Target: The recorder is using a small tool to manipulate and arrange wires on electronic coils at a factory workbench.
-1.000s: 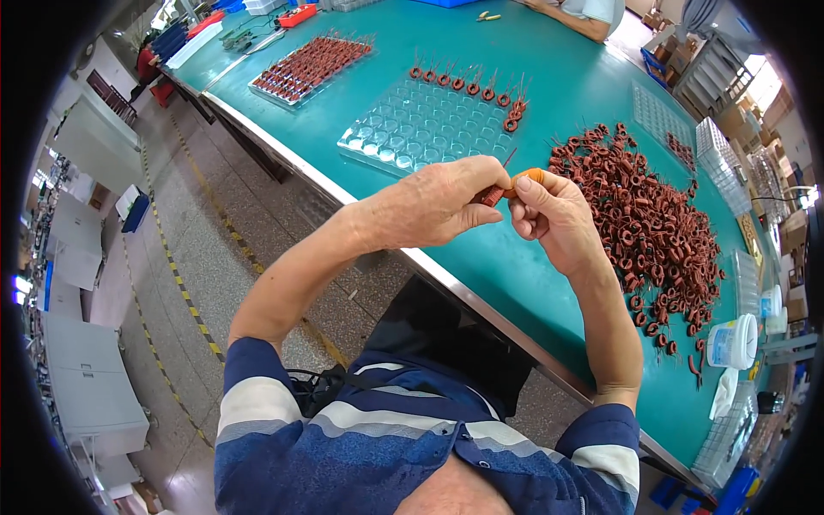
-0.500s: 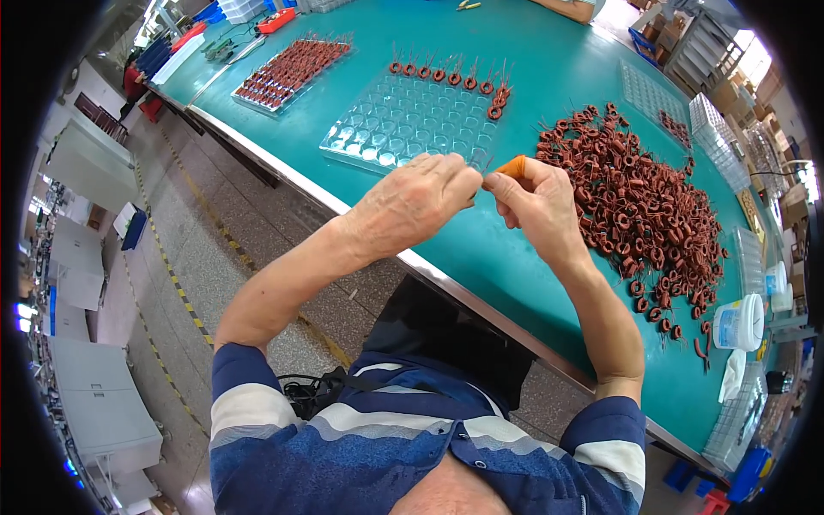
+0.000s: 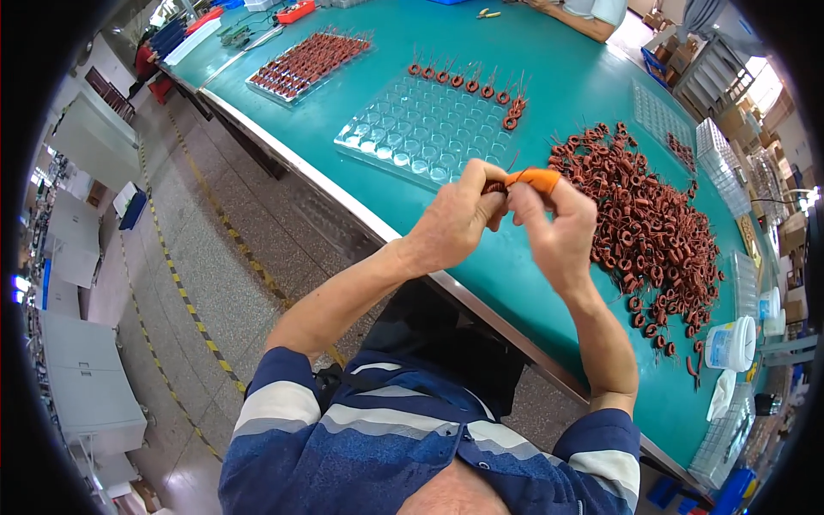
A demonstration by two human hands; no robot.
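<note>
A small copper-red wire-wound ring coil (image 3: 494, 186) is pinched between the thumb and fingers of my left hand (image 3: 457, 216). My right hand (image 3: 556, 225), with an orange cover (image 3: 534, 178) on its index finger, closes thumb and finger at the coil's right side, where a thin wire lead sticks up; its fingers hide what they grip there. Just beyond the hands lies a clear plastic tray (image 3: 386, 129) of round pockets, with coils (image 3: 457, 80) along its far row and a few down its right side. To the right spreads a large heap of similar coils (image 3: 644, 219).
A filled coil tray (image 3: 309, 64) stands far left on the green table (image 3: 506, 296). Another clear tray (image 3: 657, 112), stacked trays (image 3: 719, 159) and a white tub (image 3: 730, 343) line the right side. Pliers (image 3: 488, 15) lie far back, near another person's arm (image 3: 571, 19).
My hands have shifted slightly right. My left hand has turned, so the coil in its fingers now shows, and the right fingers have moved in against it. The view has shifted a little.
</note>
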